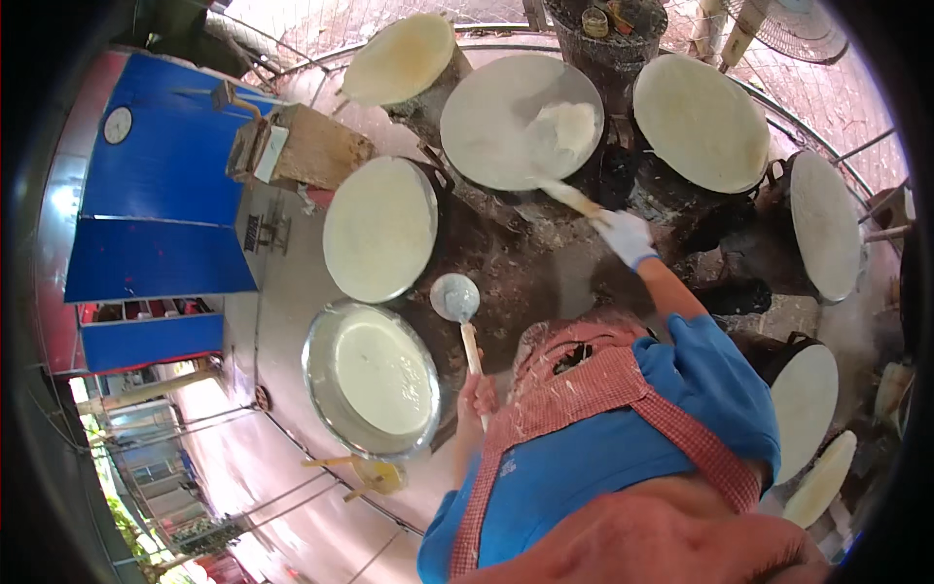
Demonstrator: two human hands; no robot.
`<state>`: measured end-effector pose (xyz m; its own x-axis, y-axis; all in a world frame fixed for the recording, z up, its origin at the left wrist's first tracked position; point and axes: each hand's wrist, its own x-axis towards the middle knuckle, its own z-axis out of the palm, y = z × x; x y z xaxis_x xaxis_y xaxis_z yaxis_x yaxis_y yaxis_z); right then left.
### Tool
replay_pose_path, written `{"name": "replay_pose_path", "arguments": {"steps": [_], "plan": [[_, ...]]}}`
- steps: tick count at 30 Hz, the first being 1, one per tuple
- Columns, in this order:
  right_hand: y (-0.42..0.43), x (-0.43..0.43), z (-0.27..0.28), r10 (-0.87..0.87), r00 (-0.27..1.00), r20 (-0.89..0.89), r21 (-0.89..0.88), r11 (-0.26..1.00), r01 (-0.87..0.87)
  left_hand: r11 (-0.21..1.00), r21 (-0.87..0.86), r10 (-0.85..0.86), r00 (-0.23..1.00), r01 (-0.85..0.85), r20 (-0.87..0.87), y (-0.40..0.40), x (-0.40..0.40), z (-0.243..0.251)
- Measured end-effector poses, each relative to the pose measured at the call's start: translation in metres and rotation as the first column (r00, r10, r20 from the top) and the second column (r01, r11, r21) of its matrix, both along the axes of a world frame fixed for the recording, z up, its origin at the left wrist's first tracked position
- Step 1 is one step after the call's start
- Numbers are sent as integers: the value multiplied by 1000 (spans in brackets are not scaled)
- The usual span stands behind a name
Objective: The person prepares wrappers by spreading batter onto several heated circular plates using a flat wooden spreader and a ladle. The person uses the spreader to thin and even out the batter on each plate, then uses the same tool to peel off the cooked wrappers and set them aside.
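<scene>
My left hand is bare and grips the wooden handle of a metal ladle. The ladle's bowl hangs between a wide metal basin and the stoves. Pale liquid batter fills much of that basin. A white glove covers my right hand, which is closed on a wooden-handled tool, perhaps a scraper. The tool's far end reaches over the near rim of a large round pan and is blurred. A thin pale layer coats this pan, with a whiter patch at its right side.
Several more round pans with pale surfaces ring me, including one at left, one at upper right and one at far right. A cardboard box stands upper left. A yellow scoop-like object lies beyond the basin.
</scene>
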<state>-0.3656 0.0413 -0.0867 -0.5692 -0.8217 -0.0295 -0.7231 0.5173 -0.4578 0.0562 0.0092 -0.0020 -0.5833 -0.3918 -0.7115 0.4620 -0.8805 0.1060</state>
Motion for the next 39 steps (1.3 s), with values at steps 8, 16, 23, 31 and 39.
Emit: {"name": "replay_pose_path", "arguments": {"steps": [8,16,23,31,39], "plan": [[-44,-67,34,-136,990,-21,-79,988,134,992,121,-42,998,36,51,-29,-49,5],[-85,-178,-14,-313,924,222,-219,907,360,965,253,86,994,-68,-62,-15,-81,-12],[-101,-126,16,-248,357,901,-45,763,644,999,15,-44,988,42,147,-1,-63,-19],[-46,-116,19,-216,307,927,-86,674,734,990,132,38,990,-56,139,-30,-51,11],[-44,-45,11,-17,745,667,-397,838,374,993,-95,-54,991,66,126,-46,-29,-20]]}}
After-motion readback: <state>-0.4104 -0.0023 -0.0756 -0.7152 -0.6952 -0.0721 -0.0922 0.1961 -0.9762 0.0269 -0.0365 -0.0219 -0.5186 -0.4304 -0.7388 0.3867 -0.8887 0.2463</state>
